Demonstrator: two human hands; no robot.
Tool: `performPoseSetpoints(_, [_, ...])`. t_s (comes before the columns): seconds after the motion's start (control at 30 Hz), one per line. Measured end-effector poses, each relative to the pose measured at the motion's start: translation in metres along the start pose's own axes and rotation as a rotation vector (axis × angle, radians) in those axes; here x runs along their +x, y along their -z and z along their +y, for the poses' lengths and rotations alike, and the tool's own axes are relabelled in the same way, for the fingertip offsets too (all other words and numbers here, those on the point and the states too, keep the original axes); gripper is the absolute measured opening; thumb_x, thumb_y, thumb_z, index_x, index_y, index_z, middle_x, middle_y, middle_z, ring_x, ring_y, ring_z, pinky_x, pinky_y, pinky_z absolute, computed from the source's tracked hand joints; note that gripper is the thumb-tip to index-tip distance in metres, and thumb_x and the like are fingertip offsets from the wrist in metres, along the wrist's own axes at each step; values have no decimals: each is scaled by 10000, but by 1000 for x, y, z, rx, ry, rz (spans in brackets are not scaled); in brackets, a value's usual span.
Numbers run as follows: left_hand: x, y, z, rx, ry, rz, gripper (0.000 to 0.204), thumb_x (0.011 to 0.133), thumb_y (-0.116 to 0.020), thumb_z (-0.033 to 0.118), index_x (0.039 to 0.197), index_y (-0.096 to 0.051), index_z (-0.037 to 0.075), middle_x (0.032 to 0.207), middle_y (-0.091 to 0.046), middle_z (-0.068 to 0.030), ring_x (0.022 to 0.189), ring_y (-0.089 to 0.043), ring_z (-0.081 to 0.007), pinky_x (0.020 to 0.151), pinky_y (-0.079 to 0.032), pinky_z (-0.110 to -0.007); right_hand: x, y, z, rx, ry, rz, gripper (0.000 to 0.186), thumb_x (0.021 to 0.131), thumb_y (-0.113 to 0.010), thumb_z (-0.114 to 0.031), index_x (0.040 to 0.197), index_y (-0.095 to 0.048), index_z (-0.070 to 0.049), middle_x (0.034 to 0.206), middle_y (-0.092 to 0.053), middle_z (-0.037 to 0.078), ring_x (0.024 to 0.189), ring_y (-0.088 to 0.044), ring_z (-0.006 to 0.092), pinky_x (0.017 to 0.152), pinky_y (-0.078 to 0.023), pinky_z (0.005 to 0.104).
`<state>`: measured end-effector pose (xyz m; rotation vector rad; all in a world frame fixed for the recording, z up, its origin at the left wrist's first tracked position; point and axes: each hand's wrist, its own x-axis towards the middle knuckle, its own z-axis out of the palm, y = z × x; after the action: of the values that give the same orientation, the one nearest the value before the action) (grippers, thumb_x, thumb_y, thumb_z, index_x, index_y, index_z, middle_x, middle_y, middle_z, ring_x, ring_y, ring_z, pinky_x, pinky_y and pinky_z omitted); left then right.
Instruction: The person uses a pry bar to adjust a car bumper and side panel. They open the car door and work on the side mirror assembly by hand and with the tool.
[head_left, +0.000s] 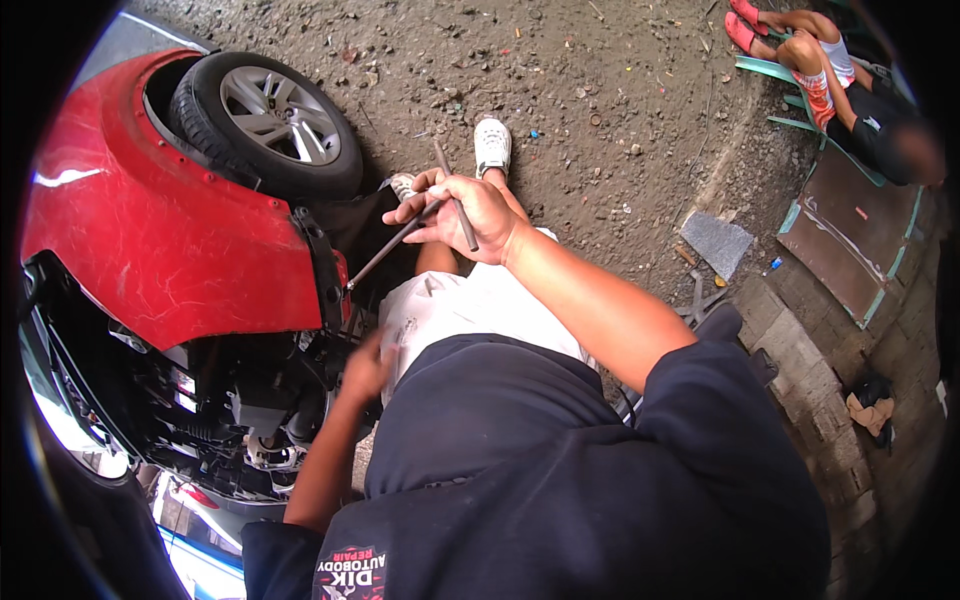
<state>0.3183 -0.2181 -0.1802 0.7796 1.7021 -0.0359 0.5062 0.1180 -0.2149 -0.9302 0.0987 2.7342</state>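
My right hand is closed round two crossed metal rods: a shorter dark bar and a longer shaft that slants down-left to the bolted edge beside the red fender. Whether the shaft's tip sits on a bolt is too small to tell. My left hand is low beside the exposed black front end of the car, near my white shorts; its fingers are blurred and partly hidden. A wheel with a silver rim shows behind the fender.
My feet stand on gravelly dirt. At upper right another person sits beside a brown board. A grey slab, loose pieces and dark rags lie to my right on broken paving.
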Motion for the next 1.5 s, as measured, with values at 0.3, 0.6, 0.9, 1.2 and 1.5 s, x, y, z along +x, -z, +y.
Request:
performPoseSetpoints(0.3, [35,39,9,445,542,-238,569,1066,-495,442,1504,-522,81,1573,-512,-190,1403,-542,-398,1125,-460,-558,12,6,-45,-739,-323,280,556,1043,-477,-135,1552,-301,1,1271,-667,253,1001,-761,357,771,-650,443])
performPoseSetpoints(0.6, [30,83,43,-1218,276,303,372,1077,-586,238,1414,-555,86,1318,-670,-97,1115,-711,-267,950,-622,-455,27,-16,-41,-1481,-513,619,561,986,-580,-294,1394,-457,71,1074,-714,238,833,-753,296,672,-608,429])
performPoseSetpoints(0.9, [42,77,15,-1201,199,249,441,1032,-691,291,1408,-552,108,1297,-652,-69,1108,-692,-237,952,-627,-423,19,19,7,-1522,479,852,339,897,-685,-409,874,-662,-71,847,-740,216,848,-728,446,745,-572,554])
performPoseSetpoints(1.2, [7,75,66,333,208,-77,303,926,-705,242,1099,-743,-3,1024,-761,-247,970,-753,-372,901,-573,-459,9,66,-35,-1066,-128,-11,484,882,-729,-64,1362,-673,-45,963,-776,80,832,-713,154,806,-586,328])
performPoseSetpoints(1.5, [72,58,180,229,-492,404,731,914,-693,174,1536,-383,-54,1428,-541,-334,1308,-537,-499,1104,-453,-514,-16,39,-56,-2370,662,-162,466,890,-681,-107,1353,-697,-157,1168,-701,132,1081,-676,383,936,-551,504])
